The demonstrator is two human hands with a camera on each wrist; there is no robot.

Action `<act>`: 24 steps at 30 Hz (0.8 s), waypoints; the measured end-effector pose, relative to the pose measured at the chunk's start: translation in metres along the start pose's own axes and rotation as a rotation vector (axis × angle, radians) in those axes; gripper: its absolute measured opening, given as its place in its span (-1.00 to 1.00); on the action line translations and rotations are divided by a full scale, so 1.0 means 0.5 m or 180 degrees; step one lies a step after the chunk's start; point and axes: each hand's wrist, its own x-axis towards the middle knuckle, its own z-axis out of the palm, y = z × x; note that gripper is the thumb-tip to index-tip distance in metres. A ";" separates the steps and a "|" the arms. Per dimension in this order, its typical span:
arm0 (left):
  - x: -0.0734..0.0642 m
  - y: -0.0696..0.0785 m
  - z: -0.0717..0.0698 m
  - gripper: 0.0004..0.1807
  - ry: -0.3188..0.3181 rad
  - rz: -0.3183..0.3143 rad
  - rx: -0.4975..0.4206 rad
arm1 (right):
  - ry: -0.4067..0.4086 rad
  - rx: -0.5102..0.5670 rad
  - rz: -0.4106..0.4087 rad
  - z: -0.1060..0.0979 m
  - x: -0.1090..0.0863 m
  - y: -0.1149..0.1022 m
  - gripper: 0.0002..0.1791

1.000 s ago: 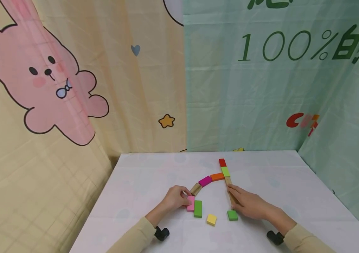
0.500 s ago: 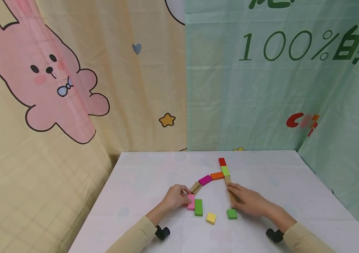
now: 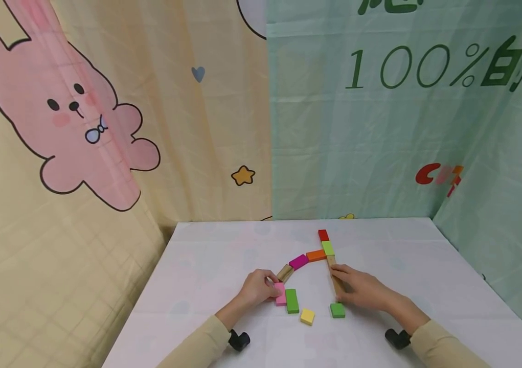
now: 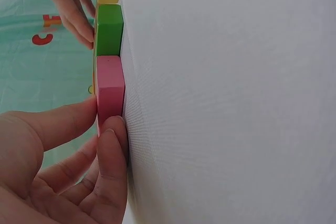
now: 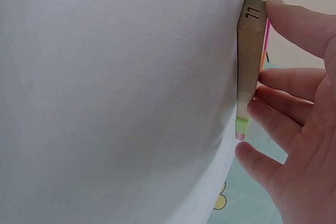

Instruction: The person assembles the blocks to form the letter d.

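Note:
In the head view my left hand point(image 3: 255, 287) pinches a pink block point(image 3: 281, 298) between thumb and curled fingers. The left wrist view puts the thumb on its upper edge and fingertips at its side, low against the cloth. A green oblong block point(image 3: 292, 301) stands against the pink one. My right hand point(image 3: 365, 292) rests loosely spread fingers along a long wooden block point(image 5: 251, 61), its thumb by the near end, which bears dark marks. Just off that end lies a small green block point(image 3: 337, 310).
From the wooden block's far part, an orange block point(image 3: 316, 255), a magenta block point(image 3: 299, 262) and a short wooden block point(image 3: 286, 273) curve leftward. Lime point(image 3: 327, 248) and red point(image 3: 323, 235) blocks continue beyond it. A yellow block point(image 3: 307, 317) lies nearer on the white table point(image 3: 214, 250).
My left hand has shifted slightly right with the pink block, and the green oblong block beside it has moved right too. The right hand stays at the long wooden block.

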 end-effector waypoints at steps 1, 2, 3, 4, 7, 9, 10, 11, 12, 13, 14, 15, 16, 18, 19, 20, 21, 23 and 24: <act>0.000 0.002 0.001 -0.75 -0.0004 -0.0001 -0.0008 | 0.0001 -0.0009 0.0005 0.000 0.000 0.001 -0.12; 0.001 0.003 0.003 -0.75 -0.0004 0.0006 -0.0016 | 0.0004 -0.0012 0.0009 0.001 0.000 0.001 -0.12; 0.001 0.004 0.004 -0.75 -0.0003 0.0021 -0.0015 | 0.0007 -0.0015 0.0013 0.001 0.000 0.002 -0.12; 0.002 0.004 0.005 -0.75 -0.0002 0.0021 -0.0018 | 0.0004 -0.0008 0.0025 0.002 0.001 0.002 -0.12; 0.004 0.008 0.007 -0.76 0.0008 -0.0014 -0.0020 | -0.0002 -0.0013 0.0026 0.001 0.002 0.004 -0.12; 0.005 0.009 0.008 -0.76 0.0025 -0.0017 -0.0015 | 0.0011 -0.0027 0.0010 -0.001 0.003 0.006 -0.12; 0.005 0.010 0.008 -0.76 0.0028 -0.0034 -0.0023 | 0.0017 -0.0038 0.0003 -0.002 0.004 0.006 -0.12; 0.005 0.010 0.008 -0.76 0.0028 -0.0031 -0.0033 | 0.0024 -0.0059 -0.0003 -0.003 0.005 0.006 -0.12; 0.006 0.010 0.009 -0.76 0.0024 -0.0034 -0.0048 | 0.0033 -0.0074 0.0000 -0.003 0.006 0.006 -0.12; 0.007 0.010 0.010 -0.76 0.0019 -0.0025 -0.0070 | 0.0040 -0.0087 0.0005 -0.004 0.006 0.006 -0.11; 0.007 0.010 0.011 -0.76 0.0010 -0.0022 -0.0095 | 0.0046 -0.0097 0.0008 -0.004 0.007 0.007 -0.11; 0.006 0.010 0.012 -0.77 0.0000 -0.0023 -0.0125 | 0.0049 -0.0102 0.0019 -0.004 0.008 0.007 -0.11; 0.006 0.011 0.013 -0.77 -0.0014 -0.0045 -0.0159 | 0.0045 -0.0104 0.0021 -0.004 0.008 0.007 -0.10; 0.005 0.012 0.014 -0.77 -0.0032 -0.0082 -0.0216 | 0.0037 -0.0106 0.0024 -0.003 0.008 0.007 -0.10; 0.004 0.012 0.015 -0.77 -0.0040 -0.0101 -0.0235 | 0.0035 -0.0105 0.0013 -0.002 0.008 0.007 -0.10; 0.003 0.013 0.015 -0.77 -0.0044 -0.0123 -0.0245 | 0.0033 -0.0110 0.0000 -0.002 0.009 0.007 -0.10; 0.002 0.013 0.015 -0.77 -0.0045 -0.0138 -0.0257 | 0.0034 -0.0113 -0.0014 -0.001 0.009 0.007 -0.10; 0.002 0.012 0.016 -0.77 -0.0051 -0.0166 -0.0273 | 0.0031 -0.0115 -0.0039 -0.001 0.009 0.007 -0.11; 0.002 0.011 0.016 -0.77 -0.0054 -0.0151 -0.0272 | 0.0028 -0.0119 -0.0049 -0.001 0.009 0.007 -0.11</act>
